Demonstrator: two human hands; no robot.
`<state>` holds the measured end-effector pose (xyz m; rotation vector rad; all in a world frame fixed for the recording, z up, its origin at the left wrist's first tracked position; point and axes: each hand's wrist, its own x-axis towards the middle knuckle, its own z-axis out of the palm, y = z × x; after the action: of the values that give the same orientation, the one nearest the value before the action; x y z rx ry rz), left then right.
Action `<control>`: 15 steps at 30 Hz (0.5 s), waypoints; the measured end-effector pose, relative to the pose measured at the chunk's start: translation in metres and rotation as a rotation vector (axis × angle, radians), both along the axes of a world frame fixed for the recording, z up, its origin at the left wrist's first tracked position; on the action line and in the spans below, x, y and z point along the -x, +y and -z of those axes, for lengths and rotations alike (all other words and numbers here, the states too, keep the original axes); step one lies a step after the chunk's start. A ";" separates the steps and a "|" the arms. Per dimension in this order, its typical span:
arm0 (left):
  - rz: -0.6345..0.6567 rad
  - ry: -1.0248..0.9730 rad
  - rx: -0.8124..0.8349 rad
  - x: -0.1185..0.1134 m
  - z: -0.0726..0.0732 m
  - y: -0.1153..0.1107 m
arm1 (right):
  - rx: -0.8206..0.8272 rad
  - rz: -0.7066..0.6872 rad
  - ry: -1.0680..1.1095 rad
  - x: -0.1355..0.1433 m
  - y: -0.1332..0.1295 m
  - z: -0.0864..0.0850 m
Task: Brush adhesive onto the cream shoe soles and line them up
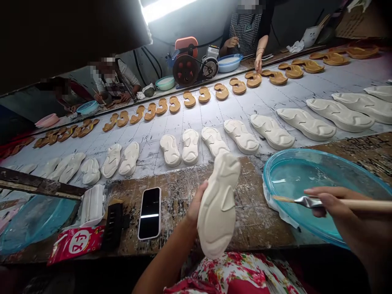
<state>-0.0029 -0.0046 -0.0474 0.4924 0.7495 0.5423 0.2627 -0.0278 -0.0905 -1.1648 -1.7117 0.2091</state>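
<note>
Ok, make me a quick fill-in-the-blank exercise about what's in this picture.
1. The left hand holds a white shoe ____.
2. The right hand holds a brush over a ____ basin.
3. The phone lies on the bench with its screen facing ____.

Missing words: sole; blue; up
</note>
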 end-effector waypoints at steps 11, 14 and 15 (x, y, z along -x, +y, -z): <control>0.019 0.078 -0.129 0.001 -0.013 -0.022 | -0.306 -0.301 -0.063 0.051 0.006 -0.058; -0.015 0.158 -0.156 0.004 -0.011 -0.022 | -0.242 -0.338 -0.146 0.060 -0.001 -0.058; -0.029 0.183 -0.166 0.006 -0.011 -0.022 | -0.237 -0.342 -0.150 0.066 -0.003 -0.056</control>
<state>-0.0090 -0.0270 -0.0364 0.6928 0.8917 0.5944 0.1965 -0.0308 -0.0344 -0.7254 -2.0033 0.1246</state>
